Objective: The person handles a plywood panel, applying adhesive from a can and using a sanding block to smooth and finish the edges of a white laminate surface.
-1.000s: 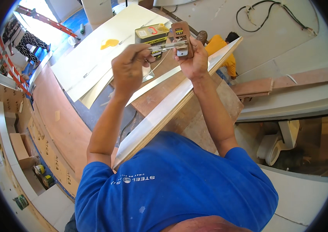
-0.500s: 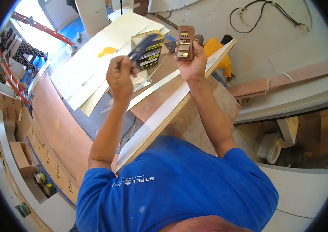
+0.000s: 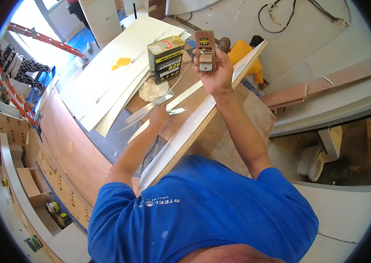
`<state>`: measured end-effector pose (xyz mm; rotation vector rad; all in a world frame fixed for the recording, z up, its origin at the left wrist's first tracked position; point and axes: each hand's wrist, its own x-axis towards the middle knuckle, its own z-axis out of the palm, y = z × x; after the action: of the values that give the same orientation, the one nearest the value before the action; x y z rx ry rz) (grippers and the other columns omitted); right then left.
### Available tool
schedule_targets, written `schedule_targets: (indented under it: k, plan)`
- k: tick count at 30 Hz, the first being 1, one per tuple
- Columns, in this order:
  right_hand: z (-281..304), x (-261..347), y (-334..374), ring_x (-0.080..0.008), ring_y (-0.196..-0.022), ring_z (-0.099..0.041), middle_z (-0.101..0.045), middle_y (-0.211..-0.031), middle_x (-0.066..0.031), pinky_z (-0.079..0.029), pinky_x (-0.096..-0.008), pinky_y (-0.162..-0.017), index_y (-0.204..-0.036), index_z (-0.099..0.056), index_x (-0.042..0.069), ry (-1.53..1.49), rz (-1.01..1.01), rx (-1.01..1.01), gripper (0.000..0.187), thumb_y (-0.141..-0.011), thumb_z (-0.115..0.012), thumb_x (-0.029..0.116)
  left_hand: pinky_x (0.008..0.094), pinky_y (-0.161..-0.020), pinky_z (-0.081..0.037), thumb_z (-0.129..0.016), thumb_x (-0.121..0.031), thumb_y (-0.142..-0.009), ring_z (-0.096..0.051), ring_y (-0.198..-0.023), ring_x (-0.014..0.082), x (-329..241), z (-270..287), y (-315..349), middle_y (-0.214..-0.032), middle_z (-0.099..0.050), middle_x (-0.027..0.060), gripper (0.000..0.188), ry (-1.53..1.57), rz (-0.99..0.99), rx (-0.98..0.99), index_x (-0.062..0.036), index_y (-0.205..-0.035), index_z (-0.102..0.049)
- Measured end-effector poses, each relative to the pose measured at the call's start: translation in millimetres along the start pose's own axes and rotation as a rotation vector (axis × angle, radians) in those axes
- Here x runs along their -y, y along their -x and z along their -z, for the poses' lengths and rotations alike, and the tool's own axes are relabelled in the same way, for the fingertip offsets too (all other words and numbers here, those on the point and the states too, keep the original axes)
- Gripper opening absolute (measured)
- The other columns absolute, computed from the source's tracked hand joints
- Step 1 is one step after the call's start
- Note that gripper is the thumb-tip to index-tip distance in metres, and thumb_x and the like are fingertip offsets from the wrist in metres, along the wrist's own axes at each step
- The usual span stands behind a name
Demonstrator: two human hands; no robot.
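A small wooden hand plane [image 3: 205, 51] is raised above the bench in my right hand [image 3: 218, 75], its sole or top face turned toward me and my fingers wrapped round its side. My left hand [image 3: 158, 117] is down at the wooden bench top, its fingers mostly hidden. Close beside it lies a shiny metal piece [image 3: 176, 111], too small to make out. A clear ruler [image 3: 143, 113] and a crumpled pale cloth [image 3: 152, 91] lie just beyond that hand. Between my arms a long white-faced plywood panel [image 3: 184, 133] stands edge up, running away to the right.
A black and yellow adhesive tin [image 3: 165, 65] stands past the cloth. White laminate sheets [image 3: 102, 90] bear a yellow spreader [image 3: 120, 63]. A person in yellow [image 3: 246, 57] crouches beyond the panel. Another person [image 3: 23, 68] is by a red ladder [image 3: 47, 40]. A toilet [image 3: 321, 155] stands right.
My left hand has dropped from its raised place to the bench top. The dark blue tool it held is out of sight. My right hand still holds the plane up, shifted slightly left.
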<state>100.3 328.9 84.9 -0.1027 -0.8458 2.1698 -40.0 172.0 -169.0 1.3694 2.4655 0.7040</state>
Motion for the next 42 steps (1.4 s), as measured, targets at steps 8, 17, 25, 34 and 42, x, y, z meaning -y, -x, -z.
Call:
schedule_targets:
  k: [8, 17, 25, 34, 42]
  plan:
    - [-22, -11, 3, -0.0191, -0.119, -0.061, -0.061, -0.132, -0.0097, -0.047, -0.0362, -0.105, -0.141, -0.047, 0.001, 0.252, 0.148, -0.036, 0.048, -0.101, -0.053, 0.028, 0.0379, -0.065, -0.050, -0.075, -0.023, -0.094, -0.060, -0.070, 0.0245, -159, 203, -30, -0.083, -0.063, 0.0136, 0.027, 0.859, -0.361, -0.311, -0.0012, -0.095, -0.060]
    - [-30, -10, 2, -0.0188, -0.118, -0.061, -0.060, -0.130, -0.0116, -0.047, -0.0366, -0.104, -0.142, -0.045, -0.001, 0.339, 0.200, 0.015, 0.051, -0.101, -0.052, 0.028, 0.0303, -0.067, -0.052, -0.065, -0.014, -0.099, -0.061, -0.070, 0.0145, -176, 218, -40, -0.091, -0.067, 0.0091, 0.014, 0.694, -0.435, -0.407, -0.0013, -0.094, -0.061]
    - [-5, -4, -7, -0.0201, -0.091, -0.067, -0.071, -0.107, -0.0103, -0.052, -0.0353, -0.074, -0.131, -0.060, 0.006, 0.073, -0.006, -0.103, 0.042, -0.103, -0.050, 0.036, 0.0250, -0.059, -0.052, -0.063, -0.010, -0.097, -0.060, -0.068, 0.0154, -97, 274, -27, -0.091, -0.062, 0.0113, 0.014, 1.746, -0.704, 0.157, -0.0056, -0.086, -0.055]
    - [-2, -5, -4, -0.0203, -0.089, -0.065, -0.070, -0.109, -0.0112, -0.052, -0.0351, -0.072, -0.134, -0.058, 0.005, 0.062, -0.056, -0.036, 0.046, -0.102, -0.054, 0.038, 0.0442, -0.086, -0.055, -0.078, -0.018, -0.082, -0.069, -0.095, 0.0339, 20, 156, -9, -0.106, -0.073, 0.0165, 0.043, -0.128, -0.535, 0.580, 0.0001, -0.120, -0.065]
    - [-40, -34, 11, -0.0282, -0.109, -0.057, -0.066, -0.114, -0.0100, -0.050, -0.0399, -0.094, -0.139, -0.052, 0.002, 1.425, 0.785, -0.054, 0.081, -0.069, -0.091, 0.005, 0.0325, -0.074, -0.056, -0.055, -0.024, -0.107, -0.070, -0.093, 0.0196, -82, 192, -21, -0.111, -0.069, 0.0111, 0.034, 1.246, -0.139, -0.016, 0.0008, -0.131, -0.059]
